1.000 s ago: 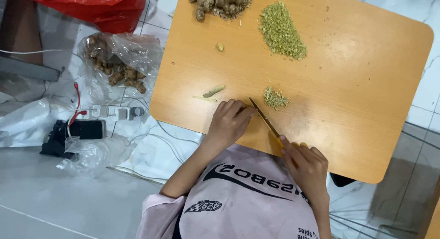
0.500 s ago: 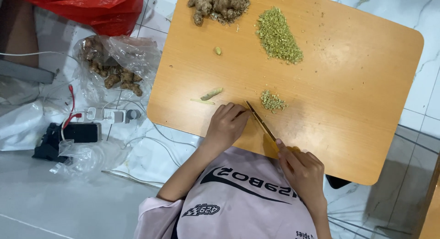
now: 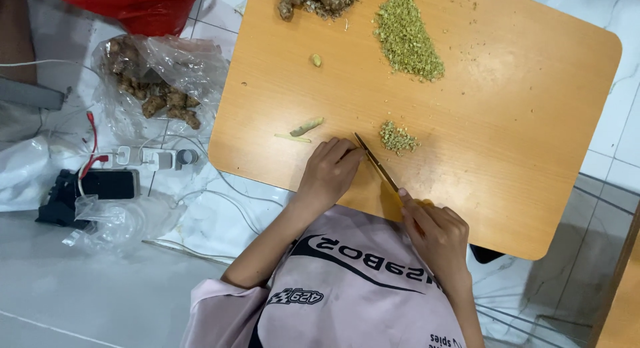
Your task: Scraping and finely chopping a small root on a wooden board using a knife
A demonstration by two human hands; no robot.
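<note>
Slim knife angled beside small chopped pile

A red bag, a clear bag of roots and a power strip lie on the floor.

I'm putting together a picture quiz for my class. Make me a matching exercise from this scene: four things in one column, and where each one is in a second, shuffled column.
Things:
1. knife
2. big pile of chopped bits
3. clear bag of roots
4. red bag

Places:
A. on the floor, left of the table
B. at the top left edge of the picture
C. held in the right hand, blade beside the left hand
D. on the table's far side, near the top of the picture

Pairs: 1-C, 2-D, 3-A, 4-B
</note>
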